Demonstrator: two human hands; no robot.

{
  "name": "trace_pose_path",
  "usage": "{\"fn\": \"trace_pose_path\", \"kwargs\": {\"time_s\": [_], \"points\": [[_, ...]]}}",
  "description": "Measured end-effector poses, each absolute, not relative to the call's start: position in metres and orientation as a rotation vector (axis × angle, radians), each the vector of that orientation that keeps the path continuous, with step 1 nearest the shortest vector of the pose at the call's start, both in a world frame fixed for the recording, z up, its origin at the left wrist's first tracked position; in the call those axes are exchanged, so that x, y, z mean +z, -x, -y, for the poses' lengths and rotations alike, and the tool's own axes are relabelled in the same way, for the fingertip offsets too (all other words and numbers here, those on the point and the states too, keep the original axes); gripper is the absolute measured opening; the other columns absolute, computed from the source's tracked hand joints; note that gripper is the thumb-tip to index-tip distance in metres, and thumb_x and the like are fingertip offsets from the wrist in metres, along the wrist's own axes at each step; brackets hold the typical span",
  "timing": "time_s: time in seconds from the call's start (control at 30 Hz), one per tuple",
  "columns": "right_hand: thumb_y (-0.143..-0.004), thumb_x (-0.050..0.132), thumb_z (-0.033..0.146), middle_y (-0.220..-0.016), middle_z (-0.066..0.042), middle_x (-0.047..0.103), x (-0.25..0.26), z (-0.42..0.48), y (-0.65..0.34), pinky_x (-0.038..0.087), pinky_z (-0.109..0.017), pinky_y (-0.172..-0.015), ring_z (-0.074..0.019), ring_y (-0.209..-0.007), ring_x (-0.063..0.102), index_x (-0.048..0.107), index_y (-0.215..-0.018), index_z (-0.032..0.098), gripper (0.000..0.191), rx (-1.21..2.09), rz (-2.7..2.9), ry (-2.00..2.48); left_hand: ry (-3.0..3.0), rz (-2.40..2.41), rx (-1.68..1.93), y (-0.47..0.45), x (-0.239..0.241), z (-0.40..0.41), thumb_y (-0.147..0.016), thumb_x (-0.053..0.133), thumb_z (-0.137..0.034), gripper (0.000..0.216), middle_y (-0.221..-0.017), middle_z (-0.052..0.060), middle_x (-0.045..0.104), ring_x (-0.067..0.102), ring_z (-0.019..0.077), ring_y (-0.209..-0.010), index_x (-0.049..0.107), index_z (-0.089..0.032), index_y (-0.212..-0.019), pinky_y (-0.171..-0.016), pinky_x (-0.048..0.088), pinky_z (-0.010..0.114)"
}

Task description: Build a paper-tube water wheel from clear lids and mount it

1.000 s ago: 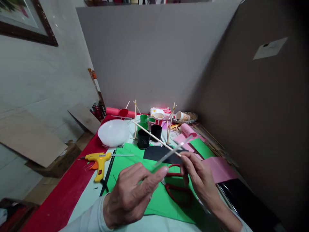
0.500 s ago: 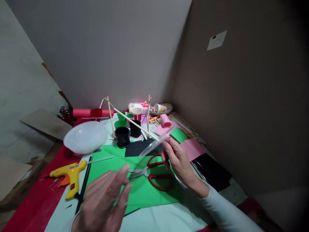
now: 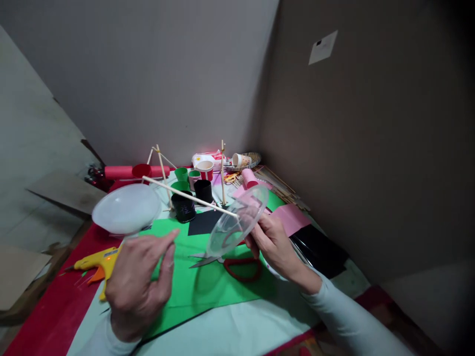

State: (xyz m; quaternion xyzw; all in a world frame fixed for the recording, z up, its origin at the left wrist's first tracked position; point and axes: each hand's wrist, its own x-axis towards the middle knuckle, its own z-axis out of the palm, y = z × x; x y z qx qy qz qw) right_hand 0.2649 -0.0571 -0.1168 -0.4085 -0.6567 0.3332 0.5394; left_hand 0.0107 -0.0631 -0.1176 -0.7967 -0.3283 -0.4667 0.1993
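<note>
The right hand (image 3: pixel 272 242) pinches the edge of a clear round lid (image 3: pixel 222 238). The lid is tilted, just left of the fingertips. A thin wooden stick (image 3: pixel 185 195) pokes out from the lid, up and to the left. The left hand (image 3: pixel 141 289) is off to the left with nothing in it that I can see, thumb and pointing finger apart. Under the lid, red scissors (image 3: pixel 243 271) lie on green paper (image 3: pixel 185 289). Half a second ago the lid looked thin, almost side-on; now its round face shows. The left hand is farther from it.
</note>
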Motion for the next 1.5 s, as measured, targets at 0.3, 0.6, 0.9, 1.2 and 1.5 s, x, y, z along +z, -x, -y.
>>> {"fn": "trace_pose_path", "kwargs": {"time_s": [0.3, 0.6, 0.9, 1.2, 1.5], "points": [[-0.107, 0.051, 0.050, -0.053, 0.006, 0.056, -0.109, 0.058, -0.275, 0.042, -0.024, -0.050, -0.0111, -0.044, 0.051, 0.063, -0.079, 0.022, 0.042, 0.893, 1.676, 1.010, 2.339, 0.888, -0.956, 0.021, -0.115, 0.038, -0.098, 0.059, -0.007, 0.028, -0.078, 0.004, 0.068, 0.062, 0.0232, -0.075, 0.065, -0.014, -0.125, -0.070, 0.048, 0.039], [-0.106, 0.034, 0.067, -0.170, 0.003, 0.041, -0.081, 0.044, -0.272, 0.018, -0.052, -0.132, -0.0308, -0.160, 0.030, 0.046, -0.159, 0.042, 0.060, 0.439, 1.882, 0.947, 2.330, 1.026, -0.883, 0.020, -0.121, 0.039, -0.102, 0.050, -0.013, 0.024, -0.071, 0.003, 0.067, 0.059, 0.0210, -0.068, 0.074, -0.013, -0.107, -0.062, 0.043, 0.036], [-0.109, 0.029, 0.061, -0.077, -0.002, 0.077, -0.063, 0.080, -0.258, 0.056, -0.048, -0.096, -0.0223, -0.067, 0.072, 0.080, -0.113, 0.030, 0.060, 0.772, 2.097, 0.528, 2.326, 1.130, -1.009, 0.035, -0.122, 0.031, -0.102, 0.052, -0.013, 0.022, -0.081, 0.006, 0.075, 0.069, 0.0221, -0.073, 0.073, -0.013, -0.106, -0.065, 0.049, 0.036], [-0.109, 0.051, 0.035, -0.059, 0.005, 0.055, -0.083, 0.060, -0.271, 0.044, -0.027, -0.052, -0.0129, -0.049, 0.054, 0.074, -0.101, 0.028, 0.025, 0.483, 1.630, 0.875, 2.303, 1.124, -1.064, 0.036, -0.127, 0.029, -0.100, 0.054, -0.010, 0.022, -0.083, 0.007, 0.078, 0.073, 0.0232, -0.074, 0.074, -0.012, -0.107, -0.066, 0.055, 0.035], [-0.103, 0.058, 0.024, -0.092, -0.005, 0.066, -0.073, 0.037, -0.276, 0.048, -0.030, -0.069, -0.0180, -0.078, 0.060, 0.070, -0.109, 0.023, 0.012, 0.162, 1.919, 0.996, 2.448, 0.984, -1.128, 0.040, -0.103, 0.017, -0.104, 0.050, -0.024, 0.029, -0.085, 0.008, 0.082, 0.078, 0.0217, -0.072, 0.078, -0.017, -0.101, -0.063, 0.058, 0.030]]}}
